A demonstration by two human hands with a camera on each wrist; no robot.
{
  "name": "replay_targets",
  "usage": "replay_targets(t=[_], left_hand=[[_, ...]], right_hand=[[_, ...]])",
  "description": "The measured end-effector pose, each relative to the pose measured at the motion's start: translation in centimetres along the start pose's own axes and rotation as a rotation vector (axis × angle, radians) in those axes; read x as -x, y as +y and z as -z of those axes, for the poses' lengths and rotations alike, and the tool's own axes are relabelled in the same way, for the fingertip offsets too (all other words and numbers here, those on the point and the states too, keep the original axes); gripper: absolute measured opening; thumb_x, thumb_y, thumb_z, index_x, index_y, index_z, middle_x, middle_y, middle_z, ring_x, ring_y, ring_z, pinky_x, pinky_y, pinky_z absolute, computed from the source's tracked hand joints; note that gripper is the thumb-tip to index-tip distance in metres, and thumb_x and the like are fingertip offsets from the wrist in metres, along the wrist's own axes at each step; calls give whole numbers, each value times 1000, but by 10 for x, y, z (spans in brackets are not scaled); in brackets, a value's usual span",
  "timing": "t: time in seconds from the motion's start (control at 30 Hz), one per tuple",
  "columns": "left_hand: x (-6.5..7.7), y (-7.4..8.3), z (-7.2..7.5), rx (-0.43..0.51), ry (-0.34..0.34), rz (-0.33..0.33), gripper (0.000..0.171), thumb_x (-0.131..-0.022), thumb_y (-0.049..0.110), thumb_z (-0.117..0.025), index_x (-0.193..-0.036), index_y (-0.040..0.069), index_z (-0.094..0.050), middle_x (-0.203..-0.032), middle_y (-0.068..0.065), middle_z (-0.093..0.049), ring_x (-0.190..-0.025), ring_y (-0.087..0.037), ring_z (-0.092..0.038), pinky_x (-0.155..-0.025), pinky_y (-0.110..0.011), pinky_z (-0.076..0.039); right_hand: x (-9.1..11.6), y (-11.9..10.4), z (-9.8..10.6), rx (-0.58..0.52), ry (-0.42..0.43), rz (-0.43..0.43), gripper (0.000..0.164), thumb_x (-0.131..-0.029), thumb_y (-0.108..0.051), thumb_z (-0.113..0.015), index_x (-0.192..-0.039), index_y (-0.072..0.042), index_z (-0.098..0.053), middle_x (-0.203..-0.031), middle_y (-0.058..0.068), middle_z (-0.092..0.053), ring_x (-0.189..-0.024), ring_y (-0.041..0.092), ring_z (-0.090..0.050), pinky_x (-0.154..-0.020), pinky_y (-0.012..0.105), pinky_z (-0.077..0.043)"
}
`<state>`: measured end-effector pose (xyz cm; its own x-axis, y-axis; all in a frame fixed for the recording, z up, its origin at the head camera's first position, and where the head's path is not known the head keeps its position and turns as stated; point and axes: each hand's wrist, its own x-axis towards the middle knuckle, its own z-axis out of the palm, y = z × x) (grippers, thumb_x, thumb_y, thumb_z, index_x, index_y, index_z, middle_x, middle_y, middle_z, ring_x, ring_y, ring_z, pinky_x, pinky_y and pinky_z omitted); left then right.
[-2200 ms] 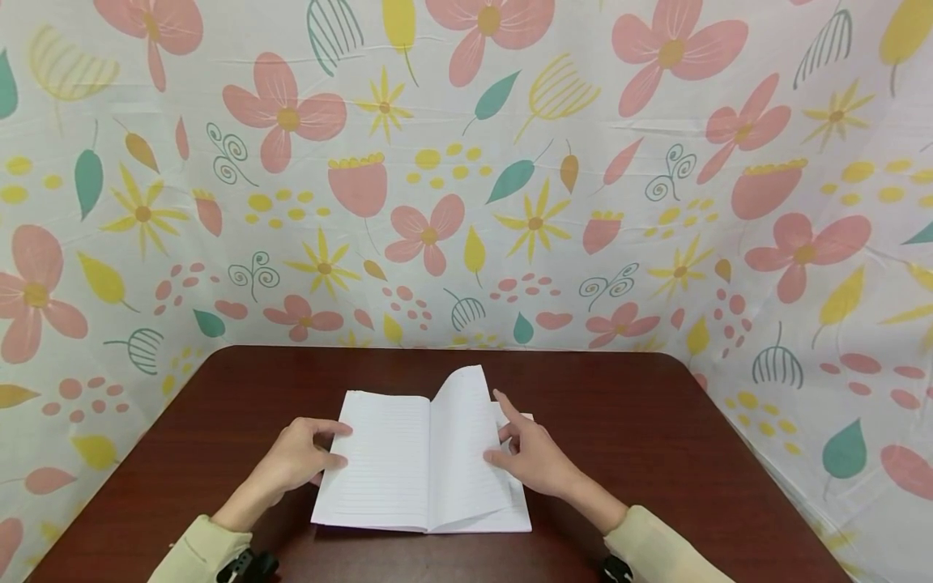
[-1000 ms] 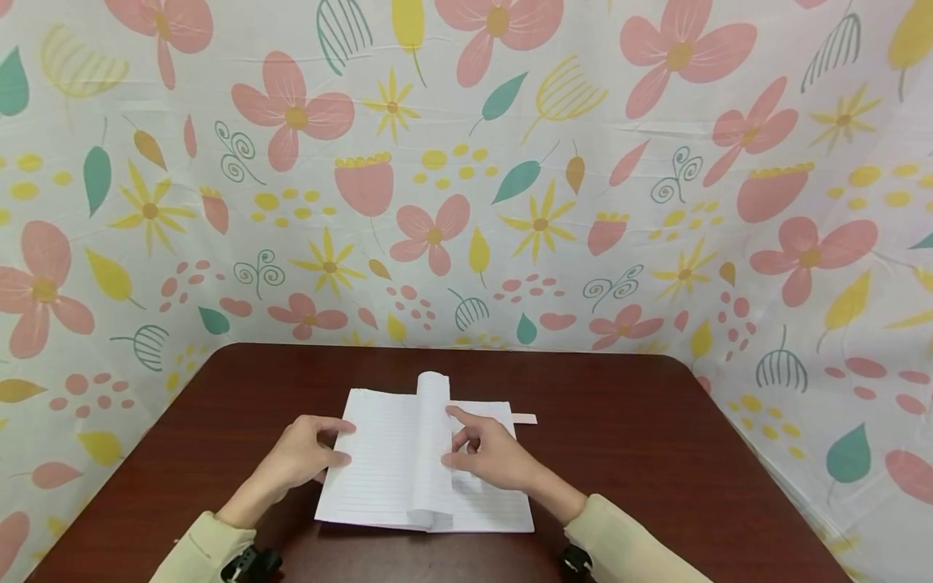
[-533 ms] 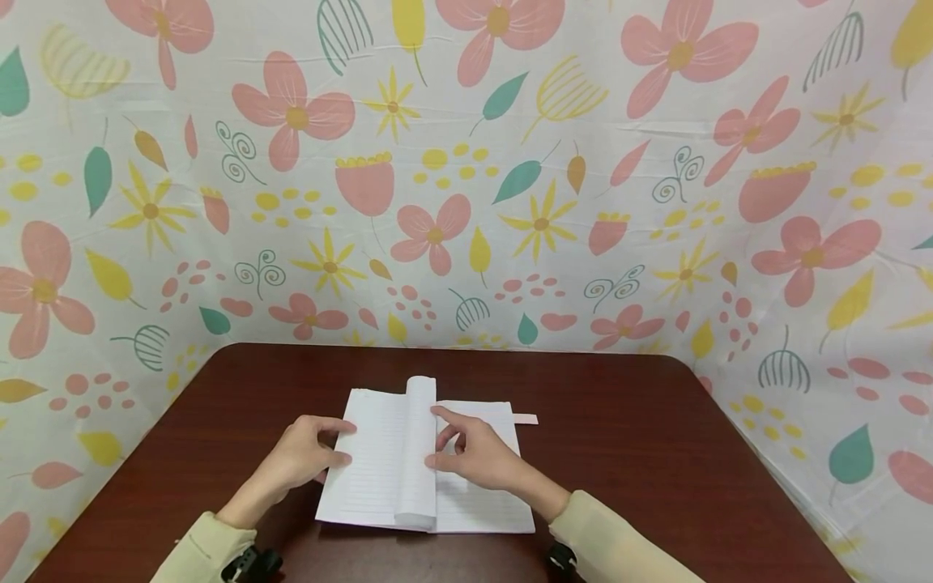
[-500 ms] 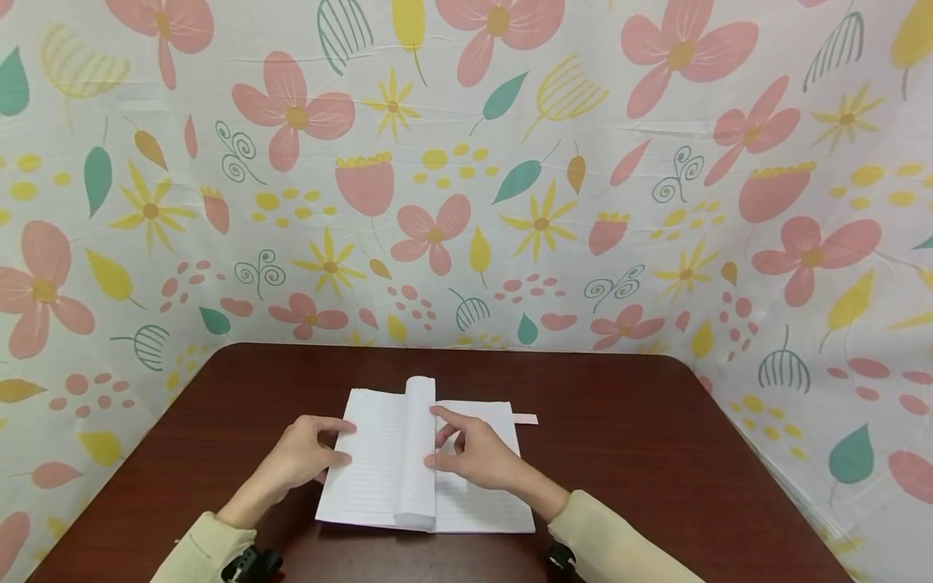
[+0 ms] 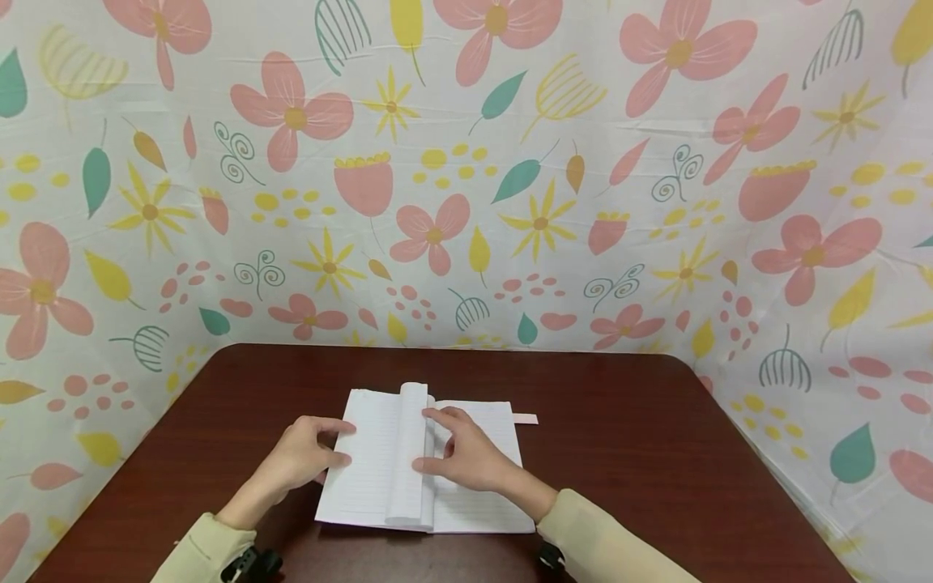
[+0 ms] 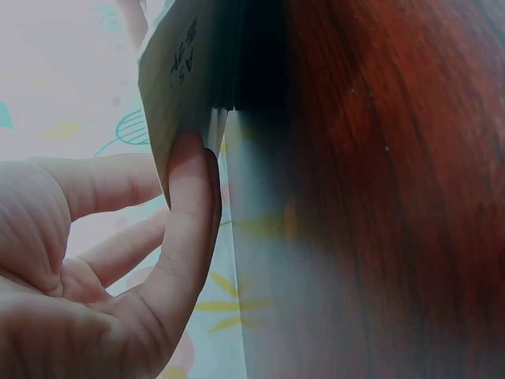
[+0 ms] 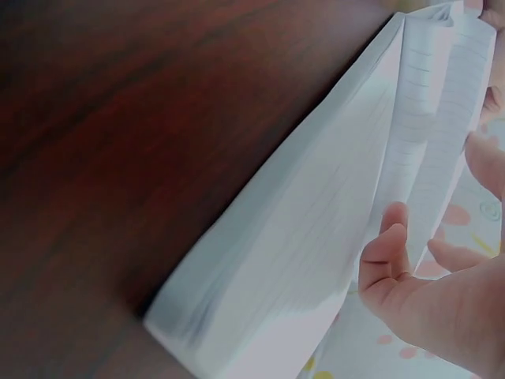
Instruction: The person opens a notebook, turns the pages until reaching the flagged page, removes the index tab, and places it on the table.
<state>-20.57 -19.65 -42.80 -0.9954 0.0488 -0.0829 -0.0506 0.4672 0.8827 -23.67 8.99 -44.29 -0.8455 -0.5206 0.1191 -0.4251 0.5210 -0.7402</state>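
An open notebook [image 5: 364,453] with ruled white pages lies on the table. My left hand [image 5: 300,453] grips its left edge, thumb on the page. In the left wrist view, a finger of the left hand [image 6: 189,213] lies along the outside of the cover [image 6: 177,95], which has dark handwriting. A curled page [image 5: 406,461] stands bent over near the spine, with a narrower curl beside it. My right hand [image 5: 470,453] holds the curled page with its thumb and forefinger. In the right wrist view, the other fingers of the right hand [image 7: 434,300] are bent beside the curl.
The dark brown wooden table [image 5: 619,437] extends around the notebook. A pale tab [image 5: 526,419] sticks out past the notebook's upper right edge. A flower-patterned cloth [image 5: 466,202] hangs behind the table and along its sides.
My right hand has moved left, carrying the page from the right side toward the spine, where it now curls over. A second, narrower curl has appeared beside it. The left hand has stayed in place.
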Motion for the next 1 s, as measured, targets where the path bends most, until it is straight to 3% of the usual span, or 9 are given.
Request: replay_targets(t=[0.43,0.67,1.0], left_hand=[[-1,-3,1,-5,2,-3,43,-81,-8,-84,-122,-2,-74,-116,-16,-69,-70,-25,-73,-58,-43,-62],[-1,-3,1,5,-1,-3,42,-81,-8,-83,-122,-4,-73,-116,-18,-69,-73,-25,-72,-58,-43,-62],[-1,-2,1,-8,-2,-15,38,-84,-9,-81,-121,-5,-74,-113,-17,-70,-75,-25,-72,-57,-42,-62]], right_hand=[[-4,-6,-6,1,-40,-10,77,-90,-39,-86,-154,-10,-54,-156,24,-41,-74,8,-58,-73,27,-52],[-7,-13,-9,23,-61,-28,77,-88,-44,-86,-153,-13,-57,-162,30,-34,-92,15,-67,-82,30,-54],[-8,-13,-10,50,-103,5,81,-83,-38,-92,-152,-14,-58,-162,31,-32,-80,5,-62,-81,26,-53]])
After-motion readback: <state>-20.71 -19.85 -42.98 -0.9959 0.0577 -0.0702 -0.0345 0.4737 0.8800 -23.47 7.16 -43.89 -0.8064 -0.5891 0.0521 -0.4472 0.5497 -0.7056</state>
